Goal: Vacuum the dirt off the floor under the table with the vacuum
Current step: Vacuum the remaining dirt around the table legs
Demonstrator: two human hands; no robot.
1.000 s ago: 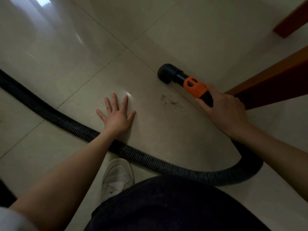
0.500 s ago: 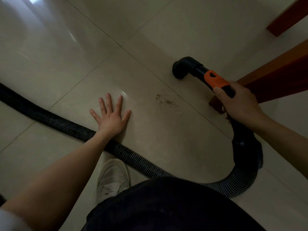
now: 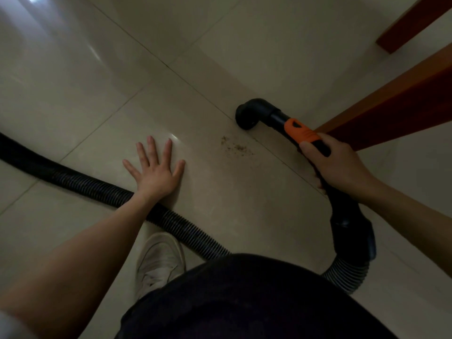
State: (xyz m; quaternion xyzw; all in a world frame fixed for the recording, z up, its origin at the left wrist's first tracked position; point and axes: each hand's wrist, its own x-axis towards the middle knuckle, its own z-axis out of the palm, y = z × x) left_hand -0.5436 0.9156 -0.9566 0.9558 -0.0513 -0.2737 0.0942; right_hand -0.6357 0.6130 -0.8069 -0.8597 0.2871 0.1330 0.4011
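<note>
- Gripping the vacuum handle (image 3: pixel 308 140), the right hand (image 3: pixel 342 167) hovers the nozzle (image 3: pixel 249 113) just beyond the dirt (image 3: pixel 236 148).
- Left hand (image 3: pixel 156 172) flat, fingers spread, on the floor (image 3: pixel 220 204) — holding nothing.
- Risk — the nozzle skims past, scattering crumbs.

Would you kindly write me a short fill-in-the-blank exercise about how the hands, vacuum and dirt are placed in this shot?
1. The left hand lies flat on the ____.
2. The right hand grips the vacuum handle just behind its ____ collar.
3. The dirt lies between the left hand and the black vacuum ____.
4. The ribbed hose passes under the left ____.

Missing words: floor; orange; nozzle; forearm
</note>
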